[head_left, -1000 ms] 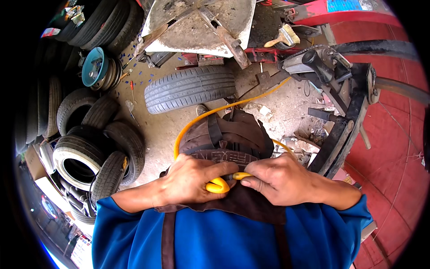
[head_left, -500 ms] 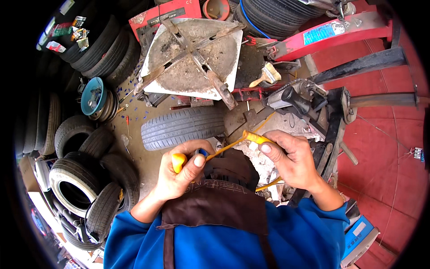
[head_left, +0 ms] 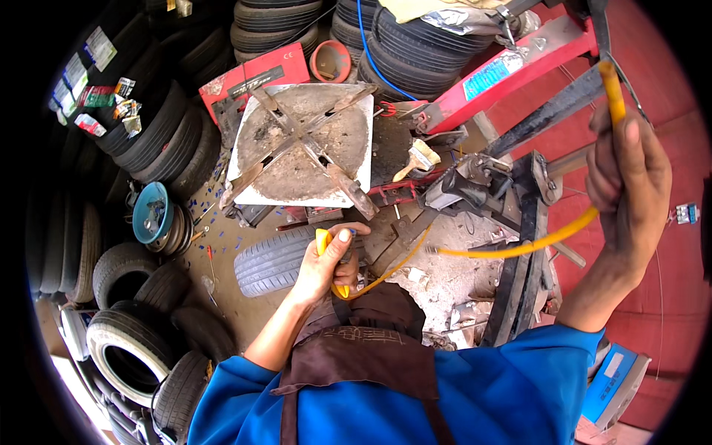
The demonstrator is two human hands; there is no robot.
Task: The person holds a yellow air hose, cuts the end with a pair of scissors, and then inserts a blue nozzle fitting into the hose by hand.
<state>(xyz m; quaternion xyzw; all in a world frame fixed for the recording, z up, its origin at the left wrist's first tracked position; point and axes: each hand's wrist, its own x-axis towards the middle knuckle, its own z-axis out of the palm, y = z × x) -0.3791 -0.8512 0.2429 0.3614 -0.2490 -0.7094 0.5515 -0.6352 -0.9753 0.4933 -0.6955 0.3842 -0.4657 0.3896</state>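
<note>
"Well, where do we have our left hand (head_left: 326, 268)?"

"We have it just beyond our apron (head_left: 356, 360), before the right part of the tyre (head_left: 271, 263), with its fingers curled tight round a yellow piece (head_left: 323, 241) that shows above and below the fist; what kind of piece it is, we cannot tell"

"And our right hand (head_left: 632, 174)?"

"We hold that one raised, well apart from the left, closed round a yellow hose (head_left: 549, 241) with the thumb laid along it. A short length stands up past the fingers; the rest bends down behind the wrist and reaches left to a small, blurred end"

"Do we see anything else by the left hand?"

"Yes, a thin orange line (head_left: 397, 271) slants away from just below it, up and to the right"

"What lies round about us?"

"Beyond the tyre we see a grimy turntable (head_left: 337, 133) with crossed arms, and to its right a brush (head_left: 419, 159); over on our left are a blue bowl (head_left: 142, 221) and stacked tyres (head_left: 152, 152)"
</note>
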